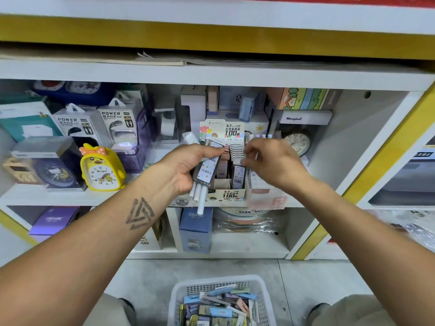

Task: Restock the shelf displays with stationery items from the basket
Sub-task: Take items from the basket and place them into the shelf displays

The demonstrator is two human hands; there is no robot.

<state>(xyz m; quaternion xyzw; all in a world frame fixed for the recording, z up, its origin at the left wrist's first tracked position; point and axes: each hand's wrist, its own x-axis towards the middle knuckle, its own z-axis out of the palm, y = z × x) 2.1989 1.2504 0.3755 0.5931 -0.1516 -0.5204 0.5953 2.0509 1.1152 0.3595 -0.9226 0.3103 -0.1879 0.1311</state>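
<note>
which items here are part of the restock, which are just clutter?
In play:
- left hand, gripping a bundle of lead packs and white pens
- right hand, fingers at the display box
- basket of stationery on the floor

Clutter:
- yellow duck clock
- power bank boxes
- round clock

White perforated plastic basket (179, 292) (matt), glossy yellow plastic clock (103, 168).

lead cases (236, 161) upright in display box (231, 195)
</note>
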